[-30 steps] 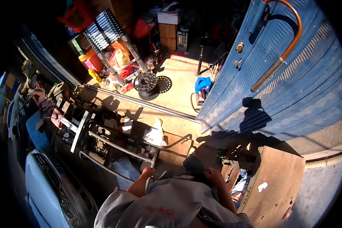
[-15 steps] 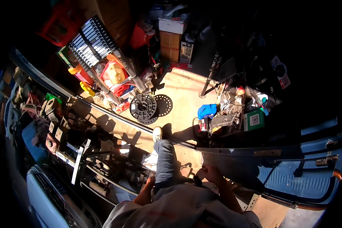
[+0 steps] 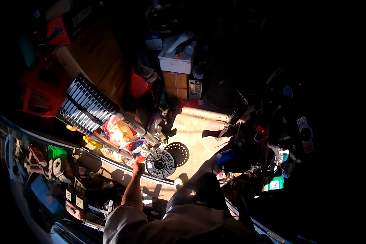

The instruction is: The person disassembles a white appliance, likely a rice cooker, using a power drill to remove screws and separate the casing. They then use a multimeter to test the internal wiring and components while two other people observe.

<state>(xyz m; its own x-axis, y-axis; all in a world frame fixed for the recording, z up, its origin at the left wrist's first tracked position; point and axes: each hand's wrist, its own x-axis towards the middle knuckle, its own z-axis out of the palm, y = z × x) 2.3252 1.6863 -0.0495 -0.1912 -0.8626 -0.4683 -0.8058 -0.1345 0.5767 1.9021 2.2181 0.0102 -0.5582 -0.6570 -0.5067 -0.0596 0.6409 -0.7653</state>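
Note:
My left hand (image 3: pixel 138 168) is stretched out ahead with its fingers curled closed, and nothing shows in it. It appears just left of a round black slotted disc (image 3: pixel 166 163) that looks like a cover or reel side, standing above the floor with its dotted shadow beside it. Beyond that hand stands a folded telescopic ladder (image 3: pixel 87 106) with a black strap round its rungs. My right hand is not visible; that side of my body lies in deep shadow. My shoe (image 3: pixel 179 184) is by the metal door track.
Cardboard boxes (image 3: pixel 175 85) topped by a white foam box (image 3: pixel 175 61) stand at the back. A red plastic stool (image 3: pixel 40 95) is at the far left. Loose hardware and a green container (image 3: pixel 57 152) crowd the left. A dark cluttered pile with a green card (image 3: pixel 276 184) lies right.
I have stepped forward toward the doorway, and the view has shifted. My left hand has swung from beside my leg out to the front. My right hand has gone out of sight.

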